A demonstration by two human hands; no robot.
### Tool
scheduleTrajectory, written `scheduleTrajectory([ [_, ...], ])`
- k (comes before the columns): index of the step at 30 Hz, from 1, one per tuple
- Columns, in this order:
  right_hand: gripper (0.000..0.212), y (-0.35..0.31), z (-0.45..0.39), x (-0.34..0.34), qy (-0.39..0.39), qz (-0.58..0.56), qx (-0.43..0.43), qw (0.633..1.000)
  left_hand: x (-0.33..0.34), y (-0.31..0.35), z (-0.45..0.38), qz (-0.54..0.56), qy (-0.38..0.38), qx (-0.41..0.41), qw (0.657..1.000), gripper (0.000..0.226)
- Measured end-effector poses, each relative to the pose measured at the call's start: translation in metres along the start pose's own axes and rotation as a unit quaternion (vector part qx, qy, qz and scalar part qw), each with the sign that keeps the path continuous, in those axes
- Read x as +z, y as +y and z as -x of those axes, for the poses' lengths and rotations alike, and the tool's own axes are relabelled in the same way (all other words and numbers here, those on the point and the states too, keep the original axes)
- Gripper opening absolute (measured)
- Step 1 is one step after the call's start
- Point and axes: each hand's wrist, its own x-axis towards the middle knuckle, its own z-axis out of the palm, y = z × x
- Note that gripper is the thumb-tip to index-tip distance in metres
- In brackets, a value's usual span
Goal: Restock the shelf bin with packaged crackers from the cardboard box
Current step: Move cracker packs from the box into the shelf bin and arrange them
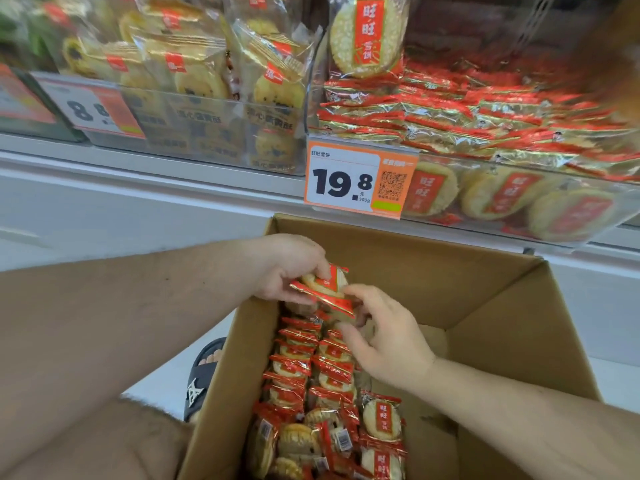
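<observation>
Knee and forearm: my bare leg fills the lower left, closest to the lens, with a sandalled foot (204, 375) on the floor beside the box.
Left hand (287, 268): grip curled shut on a small stack of cracker packets (323, 289), held just above the box's far left corner.
Right hand (384, 337): fingers half open, fingertips touching the stack's lower edge; I cannot tell whether they pinch anything.
Step in hand: I judge I am gathering a handful, not yet lifting to the shelf.
Next move: square the stack with both hands, then raise it over the clear front wall.
Cardboard box (485, 306): open; packets in two rows on edge along its left side, loose ones nearer me, right half bare.
Left shelf bin (207, 109): yellow pastry packs, not mine.
Shelf bin (519, 216): clear-fronted, behind the price tag (356, 180), already heaped with red packets.
</observation>
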Motion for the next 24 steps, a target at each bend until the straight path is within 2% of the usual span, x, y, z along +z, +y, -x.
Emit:
scheduleTrajectory([
  [2, 0.044, 0.021, 0.005, 0.013, -0.091, 0.023, 0.108, 0.990, -0.005, -0.003, -0.004, -0.062, 0.038, 0.054, 0.996, 0.038],
  [4, 0.036, 0.054, 0.013, 0.030, -0.168, 0.066, 0.261, 0.948, -0.009, -0.005, -0.005, -0.122, 0.064, 0.090, 0.986, 0.044],
  [6, 0.024, 0.083, 0.020, 0.048, -0.203, 0.086, 0.369, 0.903, -0.013, -0.008, -0.008, -0.142, 0.060, 0.104, 0.982, 0.050],
  [9, 0.022, 0.104, 0.028, 0.074, -0.220, 0.061, 0.449, 0.864, -0.016, -0.012, -0.012, -0.163, 0.037, 0.098, 0.981, 0.061],
  [12, 0.024, 0.107, 0.032, 0.097, -0.213, 0.054, 0.468, 0.856, -0.017, -0.017, -0.016, -0.185, 0.015, 0.085, 0.979, 0.067],
  [17, 0.027, 0.104, 0.034, 0.105, -0.167, 0.096, 0.449, 0.872, -0.017, -0.020, -0.021, -0.196, 0.000, 0.081, 0.977, 0.068],
  [21, 0.018, 0.096, 0.024, 0.075, -0.116, 0.071, 0.439, 0.888, -0.018, -0.019, -0.019, -0.196, 0.002, 0.095, 0.976, 0.071],
  [24, 0.016, 0.079, 0.016, 0.030, -0.103, 0.084, 0.365, 0.922, -0.018, -0.015, -0.011, -0.188, 0.000, 0.115, 0.975, 0.073],
])
